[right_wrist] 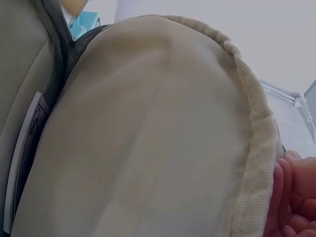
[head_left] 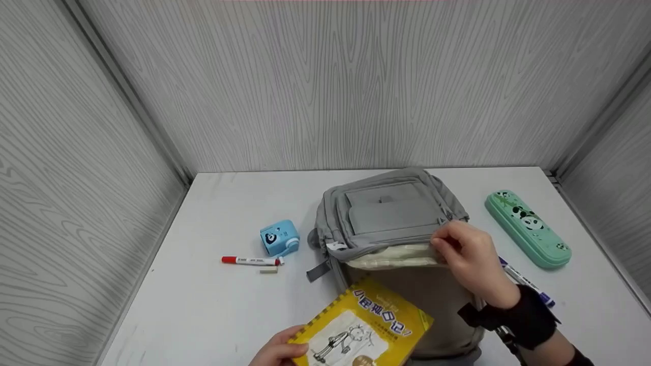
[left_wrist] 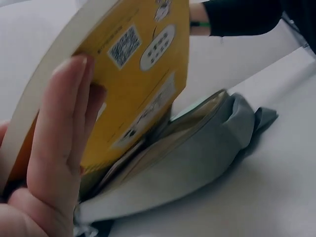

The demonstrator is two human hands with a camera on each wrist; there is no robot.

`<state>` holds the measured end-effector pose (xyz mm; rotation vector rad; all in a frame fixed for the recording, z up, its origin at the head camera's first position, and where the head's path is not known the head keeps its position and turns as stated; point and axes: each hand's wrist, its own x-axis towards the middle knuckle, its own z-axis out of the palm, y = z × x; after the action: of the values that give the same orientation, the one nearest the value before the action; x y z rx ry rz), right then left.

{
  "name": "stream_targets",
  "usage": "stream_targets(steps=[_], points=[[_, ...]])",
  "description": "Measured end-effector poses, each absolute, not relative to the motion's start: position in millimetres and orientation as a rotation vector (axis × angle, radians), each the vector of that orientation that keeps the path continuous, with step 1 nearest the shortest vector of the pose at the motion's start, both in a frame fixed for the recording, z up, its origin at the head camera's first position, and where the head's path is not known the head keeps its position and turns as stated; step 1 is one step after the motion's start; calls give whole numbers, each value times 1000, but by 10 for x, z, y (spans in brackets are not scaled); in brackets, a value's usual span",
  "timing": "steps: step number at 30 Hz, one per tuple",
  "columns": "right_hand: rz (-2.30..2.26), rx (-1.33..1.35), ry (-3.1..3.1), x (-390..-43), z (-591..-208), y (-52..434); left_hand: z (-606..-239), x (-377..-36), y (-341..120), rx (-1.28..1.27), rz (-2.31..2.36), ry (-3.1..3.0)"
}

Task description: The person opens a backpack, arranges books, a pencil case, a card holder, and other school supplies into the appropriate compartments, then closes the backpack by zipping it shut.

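A grey backpack [head_left: 391, 208] lies on the table with its main compartment unzipped, the pale lining [right_wrist: 148, 123] showing. My right hand [head_left: 470, 259] pinches the edge of its raised flap at the right side. In the right wrist view, those fingers [right_wrist: 298, 197] curl at the lining's bound rim. My left hand [head_left: 279, 348] grips a yellow book [head_left: 363, 325] by its lower left edge, front cover up, over the opening's left side. The left wrist view shows its back cover [left_wrist: 143, 74] with my fingers [left_wrist: 59, 118] against it. Inside the bag stands another thin book or booklet [right_wrist: 22, 163].
Left of the backpack are a light-blue panda-printed item [head_left: 279, 238], a red-capped marker [head_left: 252, 261] and a small pale block [head_left: 268, 270]. To the right lie a green panda pencil case [head_left: 529, 229] and a blue marker [head_left: 526, 282]. Wood-patterned panels surround the white table [head_left: 203, 305].
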<state>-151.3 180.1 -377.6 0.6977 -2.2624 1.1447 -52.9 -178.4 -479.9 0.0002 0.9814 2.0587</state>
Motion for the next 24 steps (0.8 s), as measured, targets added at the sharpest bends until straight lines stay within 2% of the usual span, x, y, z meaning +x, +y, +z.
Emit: stream_targets(steps=[9, 24], points=[[1101, 721, -2271, -1495, -3785, 1793, -4761, -799, -1166, -196, 2158, 1087], [1014, 759, -2228, -1452, -3779, 1838, -4805, -1086, -92, -300, 2485, 971]])
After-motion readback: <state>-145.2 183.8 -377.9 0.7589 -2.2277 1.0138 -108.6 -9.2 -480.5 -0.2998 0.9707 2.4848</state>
